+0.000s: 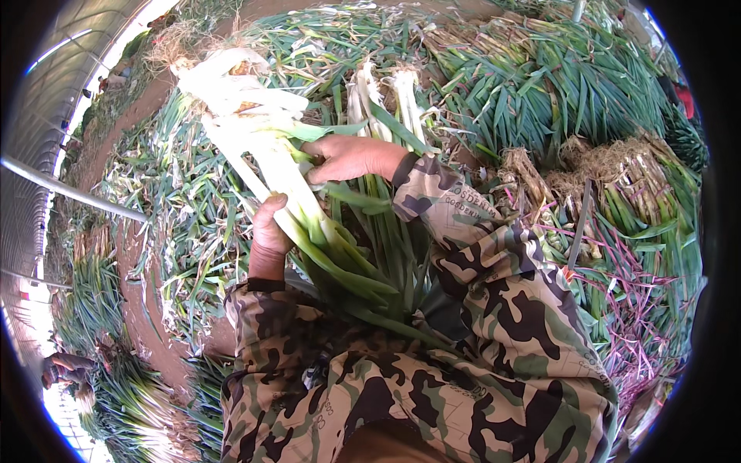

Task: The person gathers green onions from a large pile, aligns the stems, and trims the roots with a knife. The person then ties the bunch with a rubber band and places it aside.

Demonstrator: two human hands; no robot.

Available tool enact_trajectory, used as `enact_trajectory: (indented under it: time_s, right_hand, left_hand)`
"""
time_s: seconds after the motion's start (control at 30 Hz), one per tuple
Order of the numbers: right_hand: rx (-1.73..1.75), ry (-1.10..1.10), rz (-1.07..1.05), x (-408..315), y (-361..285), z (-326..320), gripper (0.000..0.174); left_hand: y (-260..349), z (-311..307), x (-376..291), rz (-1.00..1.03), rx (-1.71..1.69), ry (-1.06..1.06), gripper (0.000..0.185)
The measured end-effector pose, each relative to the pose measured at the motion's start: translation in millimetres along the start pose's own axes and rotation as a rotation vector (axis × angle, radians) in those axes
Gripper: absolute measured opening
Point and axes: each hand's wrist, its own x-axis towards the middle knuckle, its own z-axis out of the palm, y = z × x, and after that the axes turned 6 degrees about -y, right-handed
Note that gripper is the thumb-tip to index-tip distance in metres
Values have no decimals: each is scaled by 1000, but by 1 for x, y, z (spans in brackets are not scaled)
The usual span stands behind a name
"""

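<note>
My left hand (pixel 270 227) grips a thick green onion stalk (pixel 295 191) from below, thumb laid across its white shaft. The stalk slants from its pale, overexposed root end at upper left down to dark green leaves (pixel 353 269) by my lap. My right hand (pixel 353 157) is against the stalk's upper side, thumb and fingers pinched around a green leaf (pixel 299 155); the fingertips are partly hidden. A blurred leaf (pixel 359 199) hangs just under that hand. Behind it, several whitish green onions (pixel 370 98) lie with roots pointing away from me, their leaves running toward my lap.
Stripped leaves (pixel 191 231) litter the ground ahead and left. Onion piles (pixel 556 92) rise at upper right, with rooted bundles (pixel 631 179) and pink ties (pixel 631 301) at right. A metal rod (pixel 580 223) stands there. Another person (pixel 66 367) bends at lower left beside more onions (pixel 145 411).
</note>
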Motion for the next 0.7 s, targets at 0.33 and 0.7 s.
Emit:
enact_trajectory:
  time_s: [0.33, 0.7]
  right_hand:
    - [18, 1191, 61, 1, 47, -74, 23]
    - [-318, 351, 500, -29, 2, -36, 68]
  left_hand:
    - [-49, -48, 0, -216, 75, 89, 63]
    - [8, -20, 76, -177, 138, 225, 52]
